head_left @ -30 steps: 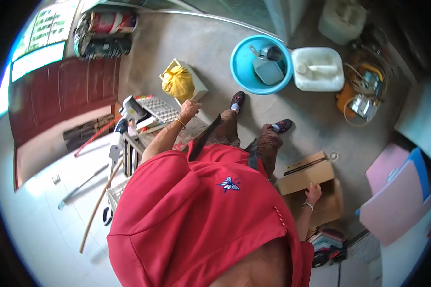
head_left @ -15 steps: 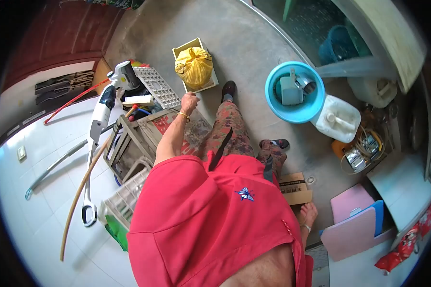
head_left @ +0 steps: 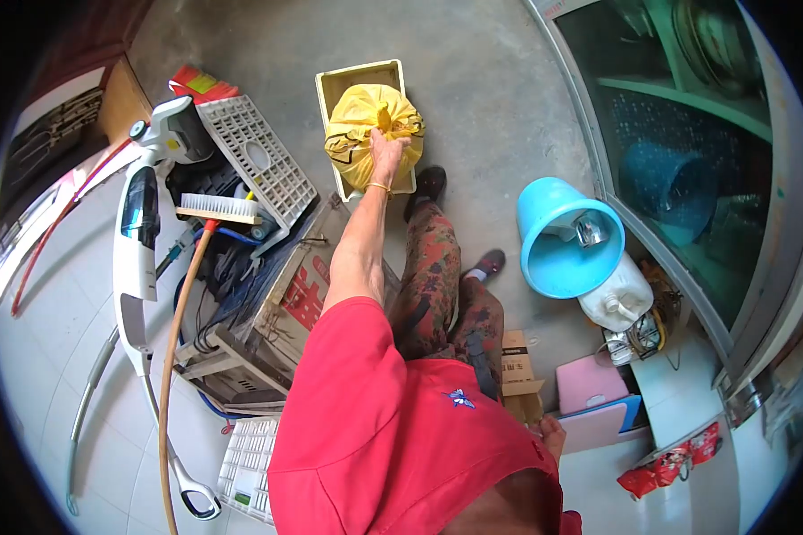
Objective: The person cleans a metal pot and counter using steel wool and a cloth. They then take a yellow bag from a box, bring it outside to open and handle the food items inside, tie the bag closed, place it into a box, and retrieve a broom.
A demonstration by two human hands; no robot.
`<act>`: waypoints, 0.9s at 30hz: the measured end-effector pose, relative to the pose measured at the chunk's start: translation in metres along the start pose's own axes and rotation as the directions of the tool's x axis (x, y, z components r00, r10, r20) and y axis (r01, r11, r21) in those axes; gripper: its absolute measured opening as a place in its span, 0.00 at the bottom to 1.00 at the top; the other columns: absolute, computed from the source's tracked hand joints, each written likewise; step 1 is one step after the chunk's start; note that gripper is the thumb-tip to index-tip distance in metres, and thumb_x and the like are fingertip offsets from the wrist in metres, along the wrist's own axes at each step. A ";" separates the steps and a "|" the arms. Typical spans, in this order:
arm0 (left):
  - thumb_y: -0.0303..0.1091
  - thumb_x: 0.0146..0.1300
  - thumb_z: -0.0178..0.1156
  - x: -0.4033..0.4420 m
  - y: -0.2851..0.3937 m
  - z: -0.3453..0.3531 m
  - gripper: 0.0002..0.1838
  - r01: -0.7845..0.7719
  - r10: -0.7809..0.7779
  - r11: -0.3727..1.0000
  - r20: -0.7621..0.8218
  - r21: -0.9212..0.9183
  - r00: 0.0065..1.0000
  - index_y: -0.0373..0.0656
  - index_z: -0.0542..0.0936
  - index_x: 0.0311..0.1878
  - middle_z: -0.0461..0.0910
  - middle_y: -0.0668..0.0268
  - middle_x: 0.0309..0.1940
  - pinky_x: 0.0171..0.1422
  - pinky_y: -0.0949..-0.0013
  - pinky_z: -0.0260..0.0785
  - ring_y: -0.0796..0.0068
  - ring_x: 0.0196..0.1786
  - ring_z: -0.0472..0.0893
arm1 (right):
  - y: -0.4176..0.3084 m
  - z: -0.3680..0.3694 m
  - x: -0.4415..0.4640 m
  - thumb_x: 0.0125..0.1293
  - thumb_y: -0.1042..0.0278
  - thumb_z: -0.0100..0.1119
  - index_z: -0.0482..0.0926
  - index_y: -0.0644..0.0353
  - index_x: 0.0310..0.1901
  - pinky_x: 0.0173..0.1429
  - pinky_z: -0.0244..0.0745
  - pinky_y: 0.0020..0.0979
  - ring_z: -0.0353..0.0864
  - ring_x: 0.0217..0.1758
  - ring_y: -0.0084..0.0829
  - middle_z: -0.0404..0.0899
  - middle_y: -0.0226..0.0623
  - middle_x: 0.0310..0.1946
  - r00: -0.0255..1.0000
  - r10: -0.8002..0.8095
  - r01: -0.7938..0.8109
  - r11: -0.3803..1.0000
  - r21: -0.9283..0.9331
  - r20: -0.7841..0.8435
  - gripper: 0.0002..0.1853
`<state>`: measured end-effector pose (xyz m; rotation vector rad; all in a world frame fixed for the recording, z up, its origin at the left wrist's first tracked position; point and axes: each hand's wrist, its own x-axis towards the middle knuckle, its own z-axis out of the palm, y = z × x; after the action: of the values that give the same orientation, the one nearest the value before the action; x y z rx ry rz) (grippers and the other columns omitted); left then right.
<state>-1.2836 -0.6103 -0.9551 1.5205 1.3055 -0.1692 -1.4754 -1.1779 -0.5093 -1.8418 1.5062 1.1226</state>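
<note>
My left hand (head_left: pixel 387 155), with a yellow bracelet at the wrist, reaches forward and closes on the gathered top of a yellow plastic bag (head_left: pixel 352 160). The full, knotted bag sits in a pale yellow rectangular crate (head_left: pixel 332 82) on the floor. My right hand (head_left: pixel 552 436) hangs low beside my body, its fingers curled. Just above it is a brown cardboard box (head_left: pixel 516 366) with an open flap. Whether those fingers touch the box or hold something is hidden.
To the left, a white stick vacuum (head_left: pixel 136 259) and a long-handled brush (head_left: pixel 216 209) lean near a white plastic crate (head_left: pixel 259 160) and a wooden stool (head_left: pixel 241 370). At right stand a blue bucket (head_left: pixel 553 259), a white jug (head_left: pixel 617 299), and a glass-fronted cabinet (head_left: pixel 678 152).
My left hand has moved forward from beside the crate onto the top of the yellow bag. My view has shifted, and the blue bucket now appears tilted. My right hand stays low near the cardboard box.
</note>
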 end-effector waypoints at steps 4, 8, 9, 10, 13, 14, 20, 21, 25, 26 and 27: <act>0.37 0.41 0.69 -0.015 0.039 -0.006 0.34 0.020 0.016 0.971 -0.148 0.237 0.989 0.29 0.67 0.49 0.69 0.40 0.49 0.60 0.57 0.62 0.45 0.55 0.69 | -0.077 0.017 -0.015 0.63 0.65 0.59 0.73 0.68 0.52 0.37 0.76 0.25 0.81 0.34 0.28 0.80 0.38 0.37 0.987 -0.146 0.141 0.987 0.072 0.069 0.19; 0.49 0.45 0.67 -0.008 0.041 -0.008 0.30 0.097 -0.013 0.866 -0.172 0.491 0.985 0.30 0.77 0.42 0.77 0.41 0.41 0.49 0.54 0.70 0.46 0.46 0.77 | -0.135 0.031 -0.009 0.63 0.67 0.58 0.73 0.69 0.53 0.38 0.75 0.23 0.81 0.35 0.26 0.80 0.37 0.37 0.956 -0.231 0.230 0.973 0.023 0.181 0.19; 0.52 0.46 0.65 -0.008 0.045 -0.009 0.29 0.102 -0.006 0.826 -0.174 0.554 0.985 0.32 0.79 0.38 0.79 0.43 0.38 0.46 0.54 0.70 0.47 0.43 0.79 | -0.150 0.035 -0.003 0.63 0.67 0.58 0.73 0.69 0.53 0.38 0.75 0.23 0.81 0.35 0.26 0.80 0.37 0.37 0.955 -0.237 0.237 0.971 0.023 0.175 0.19; 0.55 0.48 0.62 -0.009 0.047 -0.011 0.28 0.111 -0.004 0.781 -0.172 0.614 0.985 0.33 0.81 0.35 0.81 0.45 0.35 0.44 0.53 0.71 0.48 0.40 0.80 | -0.166 0.037 0.002 0.64 0.67 0.58 0.73 0.69 0.54 0.38 0.75 0.23 0.81 0.35 0.26 0.80 0.37 0.37 0.943 -0.269 0.283 0.958 -0.045 0.195 0.20; 0.55 0.52 0.56 -0.011 0.046 -0.034 0.26 0.005 0.104 0.754 -0.127 0.657 0.986 0.35 0.82 0.29 0.80 0.46 0.30 0.42 0.53 0.71 0.47 0.35 0.80 | -0.201 0.032 0.025 0.64 0.67 0.58 0.73 0.69 0.54 0.37 0.74 0.22 0.80 0.35 0.25 0.80 0.36 0.37 0.919 -0.309 0.343 0.933 -0.110 0.246 0.20; 0.54 0.52 0.54 -0.016 0.045 -0.046 0.26 -0.060 0.166 0.721 -0.088 0.690 0.982 0.36 0.81 0.27 0.80 0.45 0.29 0.41 0.52 0.71 0.47 0.34 0.80 | -0.212 0.029 0.032 0.64 0.67 0.58 0.73 0.69 0.54 0.37 0.74 0.22 0.80 0.34 0.24 0.80 0.36 0.36 0.917 -0.307 0.339 0.936 -0.092 0.256 0.19; 0.44 0.47 0.56 -0.085 0.143 -0.138 0.17 0.098 -0.034 0.931 -0.183 0.350 0.982 0.37 0.77 0.23 0.77 0.56 0.19 0.32 0.63 0.65 0.64 0.24 0.75 | -0.321 0.024 0.049 0.61 0.68 0.59 0.77 0.67 0.49 0.35 0.73 0.23 0.78 0.31 0.23 0.80 0.34 0.34 0.843 -0.419 0.485 0.864 -0.138 0.337 0.16; 0.42 0.47 0.57 -0.100 0.157 -0.148 0.14 0.054 -0.035 0.986 -0.125 0.157 0.992 0.38 0.77 0.23 0.76 0.62 0.19 0.31 0.68 0.63 0.71 0.24 0.72 | -0.344 0.032 0.053 0.61 0.68 0.59 0.77 0.66 0.50 0.35 0.73 0.23 0.78 0.32 0.22 0.80 0.33 0.34 0.793 -0.491 0.572 0.803 -0.165 0.361 0.17; 0.35 0.48 0.58 -0.154 0.230 -0.180 0.09 0.003 -0.025 0.969 -0.087 -0.245 0.996 0.38 0.78 0.25 0.74 0.76 0.22 0.31 0.79 0.58 0.85 0.25 0.67 | -0.465 0.107 -0.003 0.63 0.66 0.58 0.75 0.66 0.52 0.41 0.75 0.24 0.80 0.39 0.26 0.81 0.36 0.39 0.501 -0.637 0.846 0.502 -0.178 0.585 0.19; 0.34 0.48 0.58 -0.167 0.250 -0.184 0.09 -0.021 -0.002 0.937 -0.066 -0.348 0.998 0.37 0.79 0.27 0.75 0.75 0.23 0.32 0.79 0.59 0.85 0.26 0.69 | -0.492 0.133 -0.031 0.62 0.65 0.59 0.75 0.67 0.52 0.42 0.75 0.25 0.81 0.41 0.27 0.81 0.37 0.41 0.445 -0.639 0.880 0.440 -0.177 0.627 0.19; 0.32 0.50 0.58 -0.183 0.278 -0.187 0.09 -0.049 0.020 0.900 -0.072 -0.434 0.997 0.36 0.80 0.31 0.76 0.74 0.26 0.35 0.81 0.61 0.86 0.28 0.70 | -0.513 0.161 -0.050 0.62 0.64 0.60 0.75 0.67 0.53 0.44 0.74 0.24 0.80 0.41 0.25 0.81 0.38 0.42 0.377 -0.647 0.885 0.462 -0.054 0.663 0.20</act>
<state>-1.2316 -0.5335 -0.5843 1.1696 1.2649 0.1904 -1.0308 -0.8895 -0.6120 -1.8548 -0.0891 1.3078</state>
